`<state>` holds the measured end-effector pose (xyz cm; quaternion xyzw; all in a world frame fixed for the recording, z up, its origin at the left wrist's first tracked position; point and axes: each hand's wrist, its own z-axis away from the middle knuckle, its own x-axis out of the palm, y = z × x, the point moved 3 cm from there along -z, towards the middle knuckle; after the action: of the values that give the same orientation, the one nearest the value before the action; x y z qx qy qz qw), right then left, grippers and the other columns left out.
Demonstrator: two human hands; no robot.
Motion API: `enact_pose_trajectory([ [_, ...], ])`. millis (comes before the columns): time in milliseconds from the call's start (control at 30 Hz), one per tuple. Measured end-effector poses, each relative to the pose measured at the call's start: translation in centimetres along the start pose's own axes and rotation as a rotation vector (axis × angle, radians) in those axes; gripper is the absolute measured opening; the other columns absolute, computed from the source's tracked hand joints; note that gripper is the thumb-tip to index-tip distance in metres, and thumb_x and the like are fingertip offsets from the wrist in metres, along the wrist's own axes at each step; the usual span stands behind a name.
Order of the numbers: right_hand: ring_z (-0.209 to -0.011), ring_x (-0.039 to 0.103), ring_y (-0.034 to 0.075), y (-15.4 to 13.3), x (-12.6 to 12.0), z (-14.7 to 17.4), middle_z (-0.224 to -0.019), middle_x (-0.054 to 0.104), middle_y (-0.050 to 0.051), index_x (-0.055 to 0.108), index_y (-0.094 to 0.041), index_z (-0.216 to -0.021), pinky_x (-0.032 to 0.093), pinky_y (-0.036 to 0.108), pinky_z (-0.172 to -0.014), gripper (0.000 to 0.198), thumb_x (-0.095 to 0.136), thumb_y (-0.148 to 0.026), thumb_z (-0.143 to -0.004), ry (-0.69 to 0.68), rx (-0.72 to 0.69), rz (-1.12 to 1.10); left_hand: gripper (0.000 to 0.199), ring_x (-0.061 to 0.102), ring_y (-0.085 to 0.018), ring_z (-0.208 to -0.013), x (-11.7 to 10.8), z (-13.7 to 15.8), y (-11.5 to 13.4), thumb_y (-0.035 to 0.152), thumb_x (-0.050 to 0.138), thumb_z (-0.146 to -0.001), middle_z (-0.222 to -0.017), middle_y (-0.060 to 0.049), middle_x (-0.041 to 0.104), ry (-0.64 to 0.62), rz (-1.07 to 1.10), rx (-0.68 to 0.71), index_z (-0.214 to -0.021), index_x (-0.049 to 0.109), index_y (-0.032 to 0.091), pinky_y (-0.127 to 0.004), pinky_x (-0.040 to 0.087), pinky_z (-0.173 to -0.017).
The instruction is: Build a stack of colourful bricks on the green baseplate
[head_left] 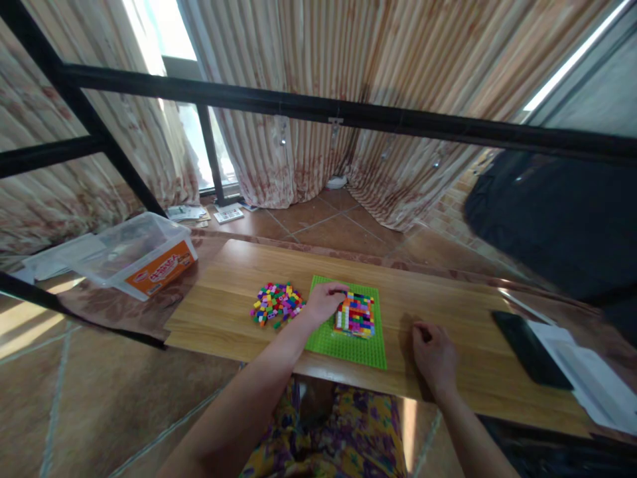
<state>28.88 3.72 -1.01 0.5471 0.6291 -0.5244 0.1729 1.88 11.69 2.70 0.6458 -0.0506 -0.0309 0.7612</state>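
A green studded baseplate [371, 355] lies on the wooden table, bearing a multicoloured block of toy bricks [355, 315]. My left hand [324, 303] reaches over the baseplate's left side, thumb and fingers pinched together at the upper left corner of the bricks. What sits between those fingertips is too small and covered to make out. To the right of the baseplate, my right hand [434, 353] rests on the table, loosely curled, with nothing showing in it. A pile of loose toy bricks [277, 304] in many colours lies left of the baseplate.
The wooden table [213, 312] is long and narrow. A dark flat tablet-like thing [530, 348] and a white tray-like piece [587, 372] lie at its right end. Left of the table stands a clear plastic tub [142, 249] with an orange label. A black metal bar [308, 106] crosses ahead.
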Motion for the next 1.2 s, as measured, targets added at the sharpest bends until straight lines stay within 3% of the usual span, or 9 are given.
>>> enact_pose_trajectory([
  [367,-0.073,0.058,0.023,0.0,-0.1,0.0,-0.084,0.067,0.012,0.071,-0.015,-0.085,0.04,0.032,-0.065,0.037,0.045,-0.041,-0.081,0.004,0.0,0.027,0.025,0.059,-0.01,-0.066,0.4,-0.7,-1.4,0.013,0.059,-0.073,-0.078,-0.001,0.072,-0.048,-0.061,0.032,-0.091,0.075,0.015,-0.021,0.047,-0.065],
  [533,-0.073,0.056,0.023,0.0,-0.2,0.0,-0.085,0.067,0.013,0.071,-0.014,-0.086,0.039,0.032,-0.065,0.038,0.044,-0.041,-0.082,0.011,-0.01,0.033,0.023,0.056,-0.01,-0.058,0.8,-0.4,-1.6,0.016,0.059,-0.073,-0.069,0.0,0.069,-0.029,-0.084,0.063,-0.09,0.075,0.014,-0.02,0.044,-0.057],
  [633,-0.072,0.055,0.023,0.1,-0.1,0.0,-0.085,0.066,0.013,0.071,-0.014,-0.086,0.039,0.033,-0.065,0.039,0.044,-0.042,-0.082,-0.001,-0.016,0.028,0.021,0.056,-0.011,-0.058,0.7,-0.2,-1.3,0.016,0.06,-0.073,-0.069,0.0,0.069,-0.014,-0.092,0.103,-0.087,0.075,0.015,-0.022,0.046,-0.059],
  [733,-0.073,0.056,0.023,0.3,-0.1,0.0,-0.086,0.067,0.013,0.071,-0.015,-0.086,0.04,0.033,-0.065,0.038,0.045,-0.043,-0.082,-0.012,-0.005,0.019,0.022,0.062,-0.013,-0.07,0.0,0.3,-0.7,0.018,0.059,-0.077,-0.081,-0.003,0.073,0.028,-0.084,0.143,-0.093,0.074,0.016,-0.025,0.05,-0.07],
  [867,-0.074,0.057,0.024,0.4,-0.1,0.0,-0.087,0.067,0.013,0.071,-0.015,-0.086,0.04,0.033,-0.064,0.039,0.045,-0.043,-0.081,-0.02,0.006,0.025,0.024,0.065,-0.016,-0.093,-2.7,2.4,0.2,0.022,0.054,-0.085,-0.101,-0.006,0.073,0.11,-0.079,0.201,-0.101,0.072,0.017,-0.029,0.049,-0.089],
  [967,-0.073,0.057,0.024,0.2,-0.1,0.0,-0.087,0.067,0.013,0.071,-0.015,-0.086,0.041,0.034,-0.065,0.038,0.045,-0.043,-0.081,-0.032,0.007,0.027,0.023,0.066,-0.017,-0.087,-5.7,5.4,1.2,0.028,0.059,-0.083,-0.094,-0.007,0.073,0.146,-0.016,0.256,-0.099,0.071,0.017,-0.03,0.051,-0.083],
  [1133,-0.075,0.057,0.024,0.1,-0.3,0.1,-0.087,0.067,0.012,0.071,-0.016,-0.084,0.041,0.034,-0.066,0.037,0.044,-0.042,-0.081,0.001,-0.01,0.057,0.044,0.065,-0.013,-0.081,-12.9,11.1,5.4,0.032,0.073,-0.075,-0.098,-0.004,0.072,0.419,0.292,0.283,-0.116,0.065,0.021,-0.027,0.052,-0.079],
  [1200,-0.075,0.058,0.024,0.2,-0.2,0.1,-0.087,0.067,0.012,0.07,-0.016,-0.084,0.041,0.034,-0.067,0.036,0.044,-0.041,-0.081,0.009,-0.019,0.056,0.037,0.062,-0.01,-0.073,-15.9,12.8,7.3,0.031,0.072,-0.075,-0.093,-0.002,0.071,0.498,0.415,0.344,-0.111,0.067,0.023,-0.025,0.052,-0.075],
])
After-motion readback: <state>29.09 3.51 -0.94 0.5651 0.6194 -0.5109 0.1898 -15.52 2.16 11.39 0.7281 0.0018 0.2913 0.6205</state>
